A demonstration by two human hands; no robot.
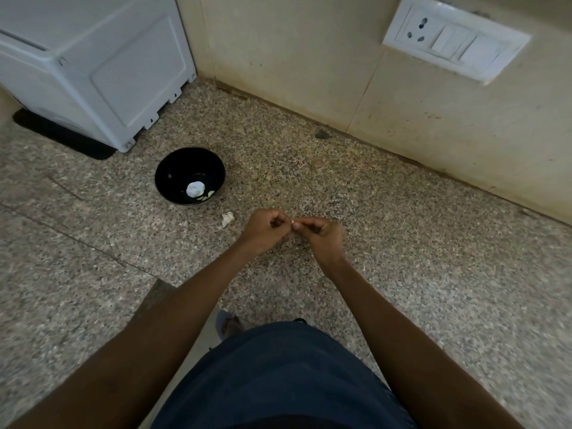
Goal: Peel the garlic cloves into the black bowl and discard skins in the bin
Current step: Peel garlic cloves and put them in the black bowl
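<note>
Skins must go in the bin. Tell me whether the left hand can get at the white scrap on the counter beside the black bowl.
Probably yes: the scrap lies bare just left of the left hand, nothing between them. But both hands pinch a clove, so the left grip must let go first.

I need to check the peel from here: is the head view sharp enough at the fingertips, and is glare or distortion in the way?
Head view: soft at the garlic clove pinched between left hand and right hand, too small to judge; edges smear and bend; dim, even light, no glare; black bowl reads clearly.
</note>
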